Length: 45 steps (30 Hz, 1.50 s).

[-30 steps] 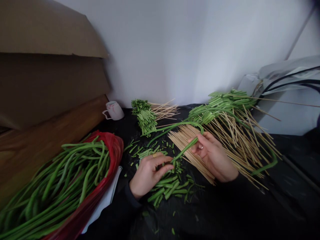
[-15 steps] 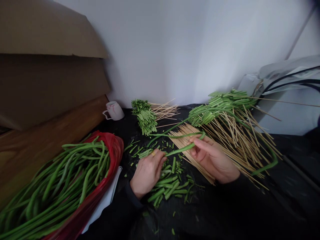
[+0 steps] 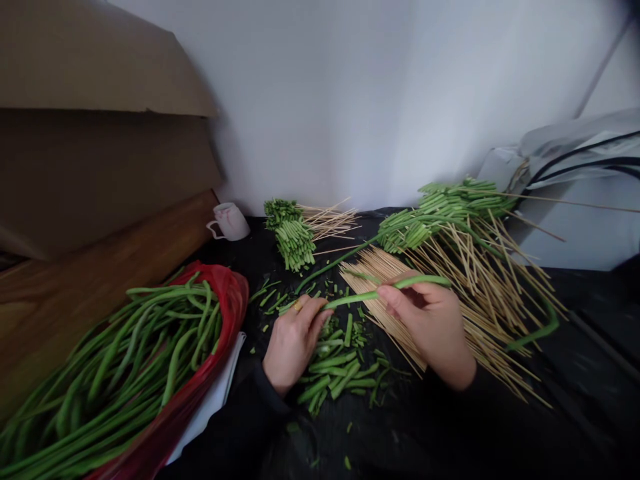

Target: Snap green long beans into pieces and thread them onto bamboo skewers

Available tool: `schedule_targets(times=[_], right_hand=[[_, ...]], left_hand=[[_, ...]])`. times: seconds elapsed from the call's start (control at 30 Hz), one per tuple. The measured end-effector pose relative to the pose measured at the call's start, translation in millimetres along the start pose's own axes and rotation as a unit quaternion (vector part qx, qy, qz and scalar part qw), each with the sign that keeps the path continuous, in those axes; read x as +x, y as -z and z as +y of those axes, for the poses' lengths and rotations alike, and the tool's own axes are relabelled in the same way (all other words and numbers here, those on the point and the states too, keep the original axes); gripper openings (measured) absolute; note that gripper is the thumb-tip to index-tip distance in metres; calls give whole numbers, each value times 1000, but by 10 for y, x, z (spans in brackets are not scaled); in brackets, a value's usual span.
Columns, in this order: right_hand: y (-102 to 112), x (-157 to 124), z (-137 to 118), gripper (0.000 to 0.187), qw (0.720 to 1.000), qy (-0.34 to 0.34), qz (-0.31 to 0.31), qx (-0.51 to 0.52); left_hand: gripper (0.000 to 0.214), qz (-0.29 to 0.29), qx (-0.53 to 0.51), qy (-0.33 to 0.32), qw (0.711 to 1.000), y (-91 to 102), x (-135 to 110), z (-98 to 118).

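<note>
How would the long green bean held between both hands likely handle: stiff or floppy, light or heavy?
The long green bean is probably springy rather than limp, since it spans from the left hand to the right hand with little sag. It may bend under pressure: similar beans curve in the red bag. Being slender, it is likely light.

Wall [image 3: 370, 100] is capping reach at the back, red bag [image 3: 233, 303] is blocking left, skewers [image 3: 440, 259] are fanning across right. Cut pieces [image 3: 345, 377] are cluttering center. Black sheeting [image 3: 375, 433] is leaving passage nearside.
</note>
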State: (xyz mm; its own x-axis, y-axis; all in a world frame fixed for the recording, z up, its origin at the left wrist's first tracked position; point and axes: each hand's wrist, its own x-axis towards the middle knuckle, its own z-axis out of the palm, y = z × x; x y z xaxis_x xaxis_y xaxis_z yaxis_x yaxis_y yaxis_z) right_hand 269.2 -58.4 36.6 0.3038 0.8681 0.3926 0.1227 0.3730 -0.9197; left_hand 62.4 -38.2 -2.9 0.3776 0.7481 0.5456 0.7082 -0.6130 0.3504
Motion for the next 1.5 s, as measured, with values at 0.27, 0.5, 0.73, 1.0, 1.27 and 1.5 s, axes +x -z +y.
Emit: schedule_targets(times=[0.27,0.5,0.73,1.0,1.27,1.5], right_hand=[[42,76,198,34,992,-113,-20,59],[-15,33,402,32,943,-244,-157,165],[20,12,240,36,893,-275,-261,242],[21,-51,174,40,894,-219,-377,103],[66,-23,200,37,896,-183,-404,33],[62,-36,237,36,880,-211,-426,21]], left_hand=[[32,-97,-270,58,956,164,49,163],[40,-84,-511,182,836,239,62,104],[44,-336,-474,90,809,373,84,241],[27,-329,-242,-88,909,240,30,363],[21,-220,-187,-52,956,215,-34,402],[22,-74,-161,58,982,185,48,192]])
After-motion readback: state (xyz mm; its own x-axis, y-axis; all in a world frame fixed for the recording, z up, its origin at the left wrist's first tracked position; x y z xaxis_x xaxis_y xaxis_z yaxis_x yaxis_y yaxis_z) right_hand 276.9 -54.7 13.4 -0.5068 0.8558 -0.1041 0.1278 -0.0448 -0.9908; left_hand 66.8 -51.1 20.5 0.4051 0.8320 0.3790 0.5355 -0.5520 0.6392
